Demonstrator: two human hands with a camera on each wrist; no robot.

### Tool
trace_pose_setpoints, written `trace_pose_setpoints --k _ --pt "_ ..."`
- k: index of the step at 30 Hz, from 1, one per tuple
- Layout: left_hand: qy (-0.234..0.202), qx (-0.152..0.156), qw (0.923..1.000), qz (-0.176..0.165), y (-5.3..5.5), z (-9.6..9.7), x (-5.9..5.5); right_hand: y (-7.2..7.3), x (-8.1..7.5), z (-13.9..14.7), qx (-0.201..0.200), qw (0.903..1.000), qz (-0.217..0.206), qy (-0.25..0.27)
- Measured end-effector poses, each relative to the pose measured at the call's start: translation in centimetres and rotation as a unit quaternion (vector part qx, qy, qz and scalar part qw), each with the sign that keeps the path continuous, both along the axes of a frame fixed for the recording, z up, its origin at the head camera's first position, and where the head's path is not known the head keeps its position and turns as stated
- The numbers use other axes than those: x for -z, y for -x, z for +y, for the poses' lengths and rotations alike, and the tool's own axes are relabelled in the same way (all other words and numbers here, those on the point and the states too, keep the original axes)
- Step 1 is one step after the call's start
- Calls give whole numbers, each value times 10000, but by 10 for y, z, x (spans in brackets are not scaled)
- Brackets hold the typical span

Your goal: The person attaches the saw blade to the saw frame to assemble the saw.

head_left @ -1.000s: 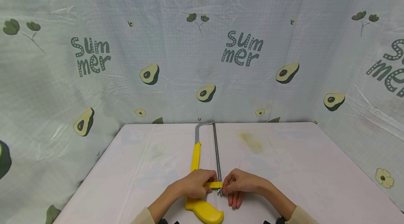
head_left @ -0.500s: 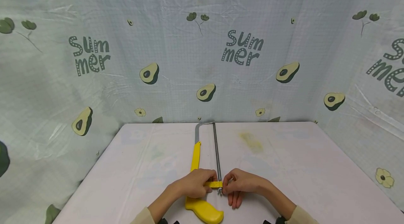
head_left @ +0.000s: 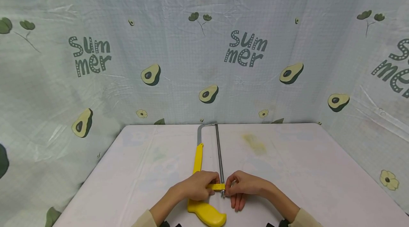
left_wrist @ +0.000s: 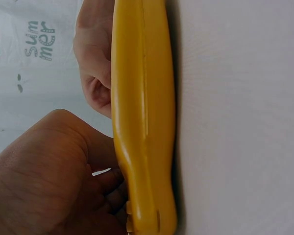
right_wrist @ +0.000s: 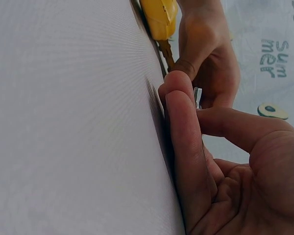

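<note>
A hacksaw with a yellow frame point(head_left: 198, 157) lies on the table, its curved grey end pointing away and its yellow handle point(head_left: 209, 215) toward me. The grey blade point(head_left: 219, 152) runs along its right side. My left hand point(head_left: 199, 186) grips the frame by the yellow crosspiece point(head_left: 217, 187) above the handle. Just below that crosspiece sits a small metal wing nut point(head_left: 223, 194). The thumb and forefinger of my right hand point(head_left: 244, 186) pinch at it, while the other fingers hang lower. In the right wrist view, one bright wing of the wing nut point(right_wrist: 198, 95) shows beyond the fingertips.
A pale cloth covers the table point(head_left: 287, 156), with a yellowish stain point(head_left: 254, 144) right of the saw. Behind and at both sides hangs a curtain point(head_left: 179, 42) printed with avocados and lettering.
The wing nut has turned: its wings looked spread earlier and now appear narrow. Both hands and the hacksaw stay in place.
</note>
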State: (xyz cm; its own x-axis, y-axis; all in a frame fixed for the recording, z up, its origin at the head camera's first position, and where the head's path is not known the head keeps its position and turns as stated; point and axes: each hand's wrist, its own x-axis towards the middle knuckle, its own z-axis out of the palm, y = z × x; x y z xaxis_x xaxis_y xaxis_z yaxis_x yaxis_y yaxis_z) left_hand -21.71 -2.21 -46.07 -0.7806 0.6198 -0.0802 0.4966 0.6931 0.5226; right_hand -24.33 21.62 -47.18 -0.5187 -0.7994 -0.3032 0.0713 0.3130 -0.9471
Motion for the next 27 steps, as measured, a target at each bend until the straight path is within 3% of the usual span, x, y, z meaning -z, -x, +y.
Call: trace_pose_setpoints --k 27 --pt "55 -68 10000 16 -2 2 -2 1 -1 1 -2 9999 58 -94"
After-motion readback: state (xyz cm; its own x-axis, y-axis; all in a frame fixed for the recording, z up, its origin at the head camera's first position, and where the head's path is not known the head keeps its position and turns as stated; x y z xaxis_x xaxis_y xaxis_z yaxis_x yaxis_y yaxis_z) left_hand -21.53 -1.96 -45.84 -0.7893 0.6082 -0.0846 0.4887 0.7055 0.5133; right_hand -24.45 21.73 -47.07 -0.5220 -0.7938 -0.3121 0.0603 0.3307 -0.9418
